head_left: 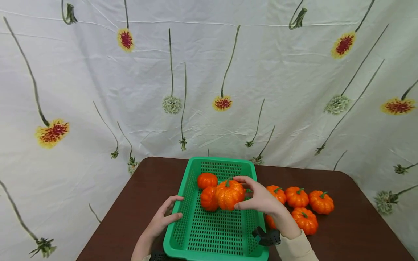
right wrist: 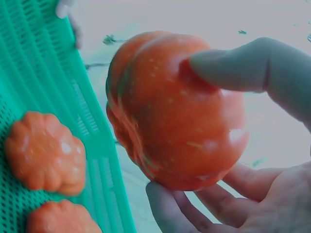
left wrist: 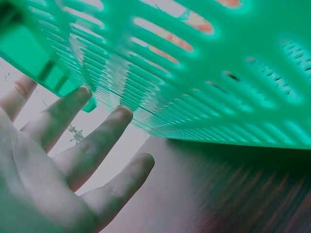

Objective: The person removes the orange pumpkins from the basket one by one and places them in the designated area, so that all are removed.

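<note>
My right hand [head_left: 259,197] grips a small orange pumpkin [head_left: 230,195] with a green stem, over the green plastic basket [head_left: 217,251]. The right wrist view shows the thumb [right wrist: 228,70] pressed on one side of it and the other fingers under the opposite side. Inside the basket, an orange pumpkin [head_left: 207,180] sits toward the back, and another pumpkin [head_left: 209,199] is partly covered by the held one. My left hand [head_left: 160,219] is at the basket's left rim, its fingers spread and loosely extended beside the slotted wall [left wrist: 160,82].
Several more orange pumpkins [head_left: 321,202] stand on the dark brown table [head_left: 346,232], right of the basket, one partly hidden by the right forearm. A white cloth [head_left: 202,127] printed with flowers hangs behind the table's far edge.
</note>
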### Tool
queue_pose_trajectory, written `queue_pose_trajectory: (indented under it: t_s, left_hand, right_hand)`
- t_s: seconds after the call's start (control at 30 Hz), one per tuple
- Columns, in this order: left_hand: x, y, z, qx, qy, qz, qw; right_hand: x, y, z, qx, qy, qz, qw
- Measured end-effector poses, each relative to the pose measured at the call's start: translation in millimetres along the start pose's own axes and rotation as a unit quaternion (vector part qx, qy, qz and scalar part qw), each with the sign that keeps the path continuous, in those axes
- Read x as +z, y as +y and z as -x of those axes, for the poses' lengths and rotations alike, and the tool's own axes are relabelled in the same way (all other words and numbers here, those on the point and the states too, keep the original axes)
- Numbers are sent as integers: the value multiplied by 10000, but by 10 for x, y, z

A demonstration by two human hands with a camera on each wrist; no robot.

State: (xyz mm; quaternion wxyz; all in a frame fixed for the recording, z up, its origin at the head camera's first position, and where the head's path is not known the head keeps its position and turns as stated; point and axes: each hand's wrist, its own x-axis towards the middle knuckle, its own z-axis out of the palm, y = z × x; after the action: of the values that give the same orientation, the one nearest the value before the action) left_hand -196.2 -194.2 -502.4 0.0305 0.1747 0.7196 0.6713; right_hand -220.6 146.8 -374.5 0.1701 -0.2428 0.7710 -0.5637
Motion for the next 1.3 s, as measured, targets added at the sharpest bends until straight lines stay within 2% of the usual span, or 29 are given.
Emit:
queue_pose_trajectory:
  t_s: [0.17, 0.3, 0.37, 0.5, 0.7, 0.87, 0.97, 1.1, 1.2, 1.3]
  left_hand:
    - [-2, -6, 6, 18, -6, -32, 10000]
    - [-3, -5, 4, 29, -14, -40, 10000]
    - [-5, -3, 1, 57, -21, -22, 10000]
    - [-11, -1, -3, 100, -44, 20, 9999]
    - [-10, -4, 4, 38, -39, -30, 10000]
    - [1, 3, 12, -15, -33, -6, 10000]
    - [5, 9, 12, -66, -10, 11, 10000]
    - [8, 26, 9, -124, 61, -44, 9999]
    - [10, 38, 9, -94, 81, -98, 9999]
    - [8, 42, 13, -36, 51, -127, 9999]
  right_hand:
    - [-130, 86, 210, -15, 607, -128, 9981]
    - [-207, 182, 408, 150, 1243, -342, 9915]
    - [-240, 224, 497, 243, 1575, -420, 9863]
    - [-320, 289, 657, 455, 2215, -78, 9741]
    - [-464, 403, 840, 844, 3030, 170, 9491]
    - [-545, 563, 962, 1256, 3769, 305, 9172]
    - [-611, 761, 1034, 1379, 4191, 36, 8974]
    - [-804, 1259, 1094, 1501, 4811, -155, 8636]
    - [-964, 1647, 1126, 1593, 5295, -240, 8328]
    - [-1063, 1894, 1177, 1547, 5650, -564, 8085]
